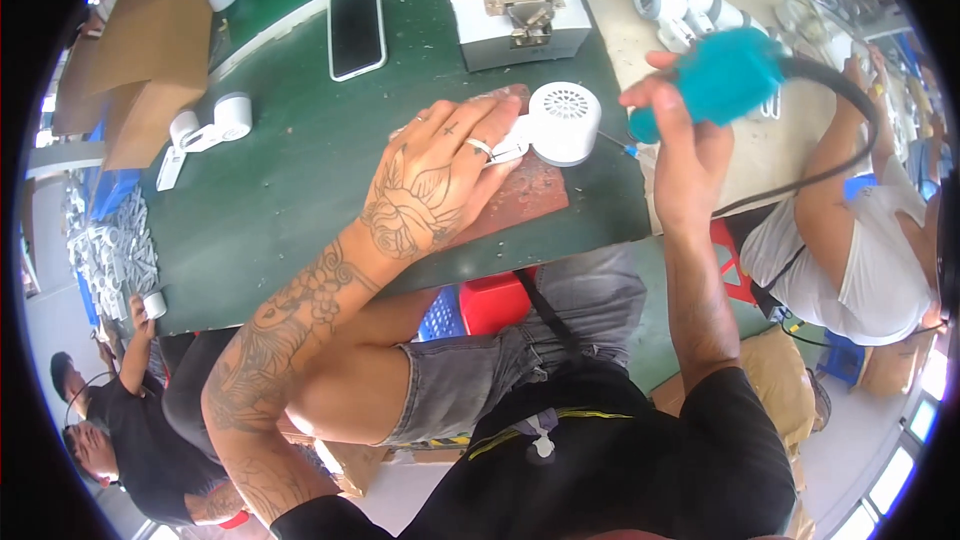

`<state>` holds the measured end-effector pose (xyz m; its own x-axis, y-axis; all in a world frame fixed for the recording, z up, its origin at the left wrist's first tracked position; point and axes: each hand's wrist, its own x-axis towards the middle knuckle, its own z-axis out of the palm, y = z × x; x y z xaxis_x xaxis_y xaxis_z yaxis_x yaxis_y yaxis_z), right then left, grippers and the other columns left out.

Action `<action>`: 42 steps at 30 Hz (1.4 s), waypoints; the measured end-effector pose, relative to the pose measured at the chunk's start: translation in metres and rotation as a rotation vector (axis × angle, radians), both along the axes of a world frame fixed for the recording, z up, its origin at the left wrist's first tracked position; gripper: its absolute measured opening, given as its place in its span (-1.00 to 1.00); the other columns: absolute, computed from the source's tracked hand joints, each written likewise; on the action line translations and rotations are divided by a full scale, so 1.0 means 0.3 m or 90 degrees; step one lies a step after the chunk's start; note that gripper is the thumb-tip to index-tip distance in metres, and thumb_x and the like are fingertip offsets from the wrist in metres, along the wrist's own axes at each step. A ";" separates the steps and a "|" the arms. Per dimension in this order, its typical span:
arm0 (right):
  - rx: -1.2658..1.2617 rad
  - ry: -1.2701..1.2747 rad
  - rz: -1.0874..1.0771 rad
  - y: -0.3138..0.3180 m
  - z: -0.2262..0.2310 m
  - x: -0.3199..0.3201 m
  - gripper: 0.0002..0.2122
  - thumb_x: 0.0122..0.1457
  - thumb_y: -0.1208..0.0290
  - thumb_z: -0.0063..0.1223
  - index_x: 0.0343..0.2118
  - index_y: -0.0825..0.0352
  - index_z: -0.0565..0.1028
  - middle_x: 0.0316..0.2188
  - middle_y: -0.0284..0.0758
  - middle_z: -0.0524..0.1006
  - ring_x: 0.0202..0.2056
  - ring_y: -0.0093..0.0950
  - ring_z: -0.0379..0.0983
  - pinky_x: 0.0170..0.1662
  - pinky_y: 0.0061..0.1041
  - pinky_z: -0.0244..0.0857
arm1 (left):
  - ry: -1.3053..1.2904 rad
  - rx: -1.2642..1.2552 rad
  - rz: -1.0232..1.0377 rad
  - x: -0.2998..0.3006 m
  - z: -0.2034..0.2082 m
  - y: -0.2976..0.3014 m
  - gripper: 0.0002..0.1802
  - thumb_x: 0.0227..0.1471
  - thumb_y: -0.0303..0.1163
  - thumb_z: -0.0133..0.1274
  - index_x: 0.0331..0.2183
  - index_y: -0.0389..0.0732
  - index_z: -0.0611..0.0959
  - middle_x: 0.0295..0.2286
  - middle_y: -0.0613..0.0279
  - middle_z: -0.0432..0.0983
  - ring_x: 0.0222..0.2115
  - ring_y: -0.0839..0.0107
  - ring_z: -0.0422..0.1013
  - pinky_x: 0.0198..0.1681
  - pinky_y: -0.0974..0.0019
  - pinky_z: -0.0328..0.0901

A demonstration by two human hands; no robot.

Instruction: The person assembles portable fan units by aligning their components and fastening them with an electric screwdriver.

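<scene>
My left hand (435, 165) is closed around the arm of a white device with a round, slotted grille head (565, 120), a small fan by its look. It presses the device down on a reddish-brown board (530, 202) on the green table. To the right of the grille head, my right hand (683, 130) is raised and wrapped around a teal corded tool (728, 75), blurred by motion. A thick black cable (862, 110) runs from the tool's back end. Its exact kind I cannot make out. A thin metal shaft (613, 142) shows between the device and the tool.
Behind the board stands a grey metal box (525, 25) with a clamp-like fixture. A phone (357, 28) lies to its left. White parts sit at left (215, 123) and back right (690, 2). A cardboard box (155, 50) is far left. Other people (130, 440) sit on both sides.
</scene>
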<state>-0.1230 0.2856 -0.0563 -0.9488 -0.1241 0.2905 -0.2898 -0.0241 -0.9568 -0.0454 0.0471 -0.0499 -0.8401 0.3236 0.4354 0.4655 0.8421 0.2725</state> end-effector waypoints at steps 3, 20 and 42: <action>0.034 0.023 -0.015 0.066 0.019 0.012 -0.58 0.38 0.25 -0.02 0.08 0.56 0.40 -0.32 -0.25 0.57 -0.25 -0.45 0.50 -0.12 -0.40 0.32 | -0.039 -0.005 0.001 -0.046 -0.024 0.038 -0.39 0.05 -0.29 0.26 0.13 -0.21 0.54 0.00 0.17 0.54 -0.10 0.15 0.46 -0.03 0.14 0.40; -0.554 0.123 0.368 -0.234 0.102 -0.221 -0.32 0.27 -0.26 -0.03 -0.08 0.48 0.46 -0.56 -0.31 0.41 -0.49 -0.46 0.37 -0.36 -0.44 0.29 | -0.024 0.016 0.042 -0.055 -0.073 0.058 -0.61 0.21 -0.34 -0.03 0.02 -0.30 0.55 0.08 0.08 0.44 0.16 0.13 0.30 0.25 0.07 0.18; -0.170 0.031 0.103 -0.286 0.210 -0.098 -0.59 0.41 0.07 0.00 -0.31 0.43 0.47 -0.63 -0.34 0.40 -0.60 -0.56 0.34 -0.50 -0.53 0.26 | -0.045 0.077 0.046 -0.033 -0.081 0.058 -0.64 0.29 -0.38 -0.11 0.06 -0.25 0.55 0.09 0.11 0.44 0.11 0.08 0.36 0.20 0.03 0.25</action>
<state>-0.1524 0.1998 0.0067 -0.9075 -0.1851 0.3770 -0.3066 -0.3217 -0.8958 -0.0553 0.0645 -0.0742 -0.8891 0.2093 0.4070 0.3807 0.8318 0.4040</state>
